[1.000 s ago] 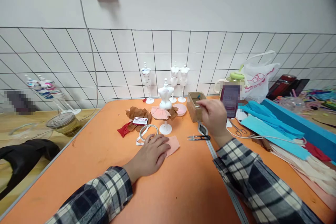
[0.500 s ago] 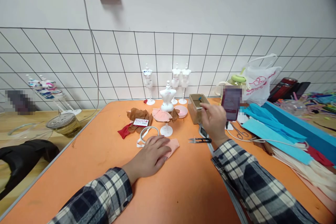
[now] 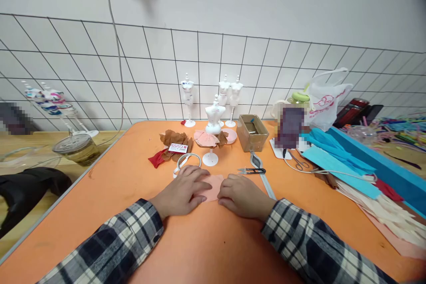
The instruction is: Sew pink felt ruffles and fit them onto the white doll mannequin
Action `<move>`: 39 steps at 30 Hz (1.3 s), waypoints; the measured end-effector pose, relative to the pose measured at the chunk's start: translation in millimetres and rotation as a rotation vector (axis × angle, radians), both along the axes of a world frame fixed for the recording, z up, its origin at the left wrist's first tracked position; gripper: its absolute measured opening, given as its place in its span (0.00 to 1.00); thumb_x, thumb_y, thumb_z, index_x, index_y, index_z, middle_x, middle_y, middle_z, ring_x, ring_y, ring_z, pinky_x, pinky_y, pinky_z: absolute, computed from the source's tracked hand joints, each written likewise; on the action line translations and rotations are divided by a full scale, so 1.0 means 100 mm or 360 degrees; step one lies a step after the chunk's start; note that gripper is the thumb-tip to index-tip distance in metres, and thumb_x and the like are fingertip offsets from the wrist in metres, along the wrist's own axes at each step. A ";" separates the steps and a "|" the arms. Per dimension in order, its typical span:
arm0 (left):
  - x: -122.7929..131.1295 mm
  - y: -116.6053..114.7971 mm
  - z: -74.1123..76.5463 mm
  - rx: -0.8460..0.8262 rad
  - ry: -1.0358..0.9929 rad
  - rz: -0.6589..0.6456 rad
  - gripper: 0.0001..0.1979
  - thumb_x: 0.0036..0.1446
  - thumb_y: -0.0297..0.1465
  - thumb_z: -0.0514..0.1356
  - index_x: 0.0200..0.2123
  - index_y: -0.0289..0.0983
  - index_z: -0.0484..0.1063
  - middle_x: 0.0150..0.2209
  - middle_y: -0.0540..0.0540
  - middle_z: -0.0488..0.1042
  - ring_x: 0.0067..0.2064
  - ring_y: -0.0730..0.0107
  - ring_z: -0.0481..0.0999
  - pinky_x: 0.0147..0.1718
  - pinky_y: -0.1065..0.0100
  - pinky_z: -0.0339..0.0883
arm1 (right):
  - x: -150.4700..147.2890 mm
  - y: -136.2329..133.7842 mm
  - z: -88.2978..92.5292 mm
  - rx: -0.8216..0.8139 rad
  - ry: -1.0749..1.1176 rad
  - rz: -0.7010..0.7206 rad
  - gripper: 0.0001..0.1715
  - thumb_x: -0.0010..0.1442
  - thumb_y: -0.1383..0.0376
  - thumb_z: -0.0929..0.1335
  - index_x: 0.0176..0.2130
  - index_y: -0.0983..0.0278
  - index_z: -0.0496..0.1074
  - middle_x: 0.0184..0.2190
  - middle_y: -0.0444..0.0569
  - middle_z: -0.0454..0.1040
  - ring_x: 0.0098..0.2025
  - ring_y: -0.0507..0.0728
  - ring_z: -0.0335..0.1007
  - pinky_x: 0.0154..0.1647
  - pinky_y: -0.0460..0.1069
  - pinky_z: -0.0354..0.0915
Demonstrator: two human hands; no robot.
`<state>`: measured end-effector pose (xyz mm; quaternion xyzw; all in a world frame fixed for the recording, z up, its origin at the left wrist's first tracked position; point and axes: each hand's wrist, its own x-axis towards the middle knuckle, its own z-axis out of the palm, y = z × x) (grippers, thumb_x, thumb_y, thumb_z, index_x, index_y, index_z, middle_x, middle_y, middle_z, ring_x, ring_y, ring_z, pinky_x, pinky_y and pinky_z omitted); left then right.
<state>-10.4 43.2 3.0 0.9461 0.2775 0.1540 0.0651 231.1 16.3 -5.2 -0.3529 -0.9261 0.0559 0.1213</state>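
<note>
A piece of pink fabric (image 3: 213, 187) lies flat on the orange table, between my two hands. My left hand (image 3: 181, 191) rests over its left side, fingers stretched out and lying flat. At the right edge of the fabric, my right hand (image 3: 242, 194) has its fingers curled and pressed together on it; its fingertips are partly hidden. Just behind stands a small white dress form (image 3: 214, 117) with a pink ruffled piece (image 3: 205, 139) around its stand. A roll of white tape (image 3: 189, 155) is close to my left hand, and black thread snips (image 3: 253, 171) lie beyond my right.
An open cardboard box (image 3: 253, 135) stands at the back right, near a phone (image 3: 290, 128) on a stand. Brown fabric (image 3: 175, 137) and red fabric (image 3: 156, 159) lie left. Blue fabric strips (image 3: 339, 153), scissors (image 3: 301, 164) and a cable fill the right side.
My right hand has come down from beside the cardboard box to the right edge of the pink fabric. My left hand stays on the fabric. The view has tilted slightly downward.
</note>
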 end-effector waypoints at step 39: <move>0.20 -0.23 -0.07 0.0073 0.0305 0.0202 0.11 0.63 0.28 0.53 0.36 0.39 0.76 0.32 0.47 0.75 0.35 0.64 0.72 0.34 0.63 0.62 | -0.14 -0.05 -0.12 -0.0039 0.0015 -0.0227 0.13 0.65 0.65 0.63 0.34 0.63 0.75 0.33 0.47 0.72 0.38 0.55 0.64 0.37 0.48 0.56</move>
